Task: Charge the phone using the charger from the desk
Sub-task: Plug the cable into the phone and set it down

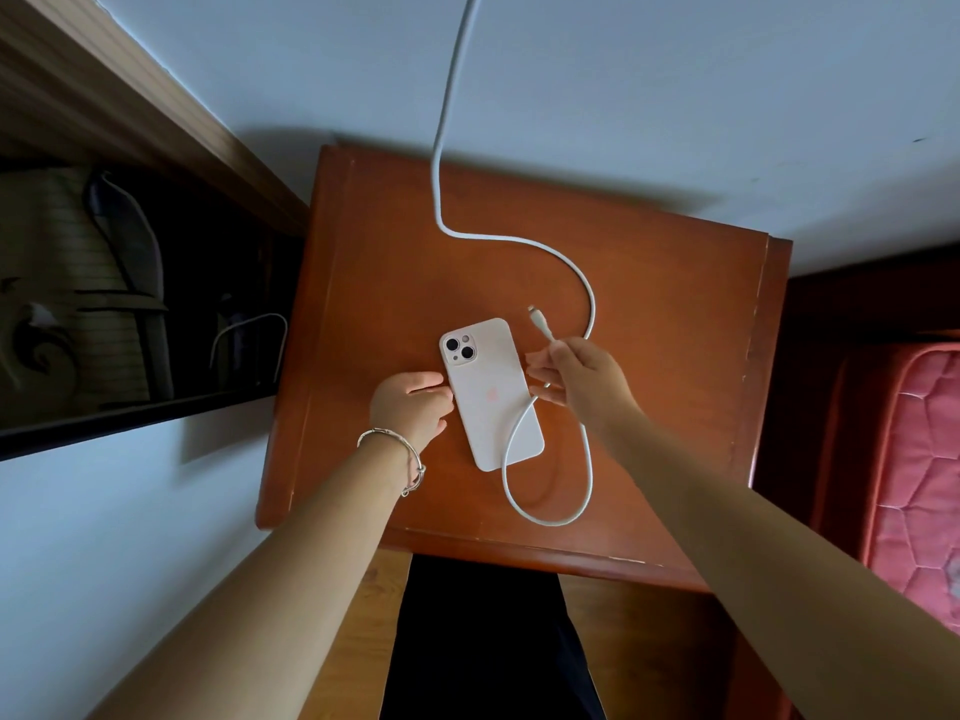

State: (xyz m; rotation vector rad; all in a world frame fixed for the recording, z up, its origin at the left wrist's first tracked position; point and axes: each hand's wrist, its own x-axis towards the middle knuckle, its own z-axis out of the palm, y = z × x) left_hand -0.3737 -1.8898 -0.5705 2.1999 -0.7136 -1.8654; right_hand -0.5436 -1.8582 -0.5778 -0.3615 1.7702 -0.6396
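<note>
**White cable pinched, phone flat on the surface**

White cable (589, 459) sits pinched in my right hand (579, 379), the fingers (543, 367) clenched on it just behind the plug (535, 315), which sticks up and away, free of the phone (491, 392). My left hand (410, 407) rests beside the phone, fingers loosely curled, their tips touching its left edge, grasping nothing. A bracelet (397, 454) circles that wrist. The phone lies face down near the middle of the wooden surface (675, 330), camera end pointing away from me. From my right hand the cable loops toward me across the phone's lower right corner, then runs back past the hand and up the wall (675, 96). A red mattress (914, 459) lies at the right.
</note>
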